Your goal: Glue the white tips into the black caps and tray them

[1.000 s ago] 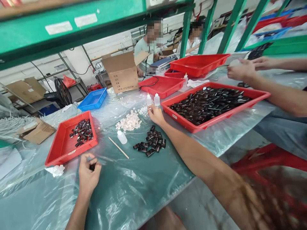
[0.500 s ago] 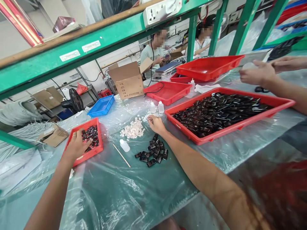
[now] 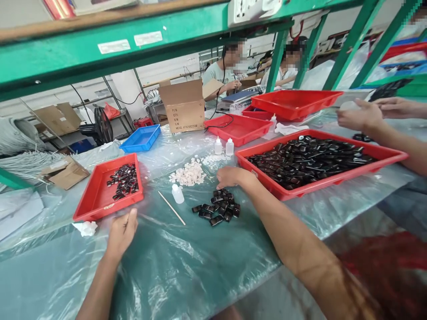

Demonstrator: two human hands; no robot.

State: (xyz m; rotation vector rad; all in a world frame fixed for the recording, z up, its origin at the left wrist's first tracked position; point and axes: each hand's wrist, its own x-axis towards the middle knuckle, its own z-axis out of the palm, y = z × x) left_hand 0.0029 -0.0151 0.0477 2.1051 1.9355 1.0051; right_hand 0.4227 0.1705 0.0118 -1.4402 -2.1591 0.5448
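Observation:
My left hand [image 3: 122, 232] is closed, just in front of the small red tray [image 3: 86, 193] that has black pieces [image 3: 125, 180] in its right half. Whatever its curled fingers may hold is hidden. My right hand [image 3: 230, 177] hovers at the back of a loose pile of glossy black plastic parts [image 3: 216, 208], its fingers bent together and pointing left. I cannot make out anything in them. Left of that hand lies a heap of small pale pink-white pieces [image 3: 188, 173]. A white squeeze bottle [image 3: 178, 194] and a thin pale stick [image 3: 171, 208] are left of the black pile.
A large red tray [image 3: 293, 193] full of black parts stands right. Behind are two small bottles [image 3: 229, 146], an empty-looking red tray [image 3: 238, 132], a blue tray [image 3: 140, 140] and a carton [image 3: 185, 109]. A co-worker's hands [image 3: 362, 116] are at the right. A green beam [image 3: 187, 29] crosses above.
My left hand has come out of the small red tray to the table in front of it, its fingers now closed. My right hand has moved slightly toward the black pile. The view has shifted.

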